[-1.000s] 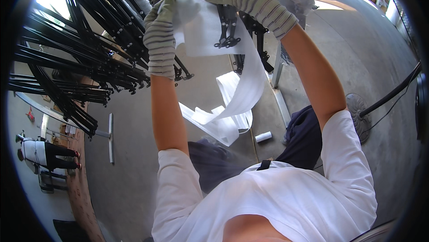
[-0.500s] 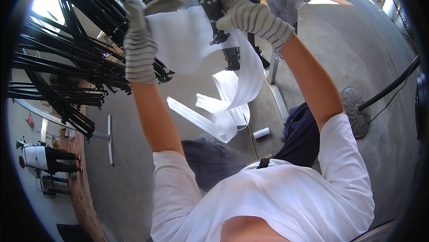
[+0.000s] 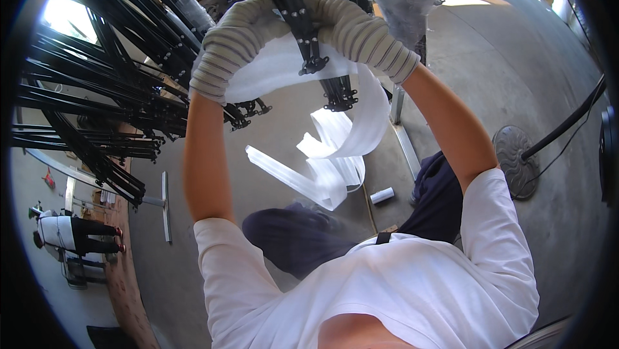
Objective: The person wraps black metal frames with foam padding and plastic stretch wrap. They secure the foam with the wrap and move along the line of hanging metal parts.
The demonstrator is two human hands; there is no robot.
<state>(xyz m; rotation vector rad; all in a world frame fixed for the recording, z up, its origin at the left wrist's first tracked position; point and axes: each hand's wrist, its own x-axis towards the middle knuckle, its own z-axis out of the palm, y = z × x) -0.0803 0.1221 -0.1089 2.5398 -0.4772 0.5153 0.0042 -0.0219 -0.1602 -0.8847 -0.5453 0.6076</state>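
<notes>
A bundle of black metal bars [image 3: 293, 7] with bracketed lower ends hangs between my two hands, both in striped knit gloves. My left hand [image 3: 242, 43] comes from the left, its fingers curled at the bars with a white foam sheet [image 3: 284, 59] running under it. My right hand [image 3: 354, 33] is closed on the right side of the bundle; its fingertips are partly hidden behind the bars. The foam sheet passes behind the bundle, and its long tail [image 3: 371, 117] droops in folds toward the floor.
Many black bars [image 3: 97, 91] hang at the left. A plastic-wrapped bundle [image 3: 400, 1] stands beyond my right hand. A small white roll [image 3: 382, 195] lies on the floor near my feet. At right is a round ribbed base [image 3: 516, 162] with a pole. Another person [image 3: 71, 233] stands far left.
My left hand has swung right to the bars, bringing the foam sheet in close behind them. My right hand has shifted slightly down along the bundle.
</notes>
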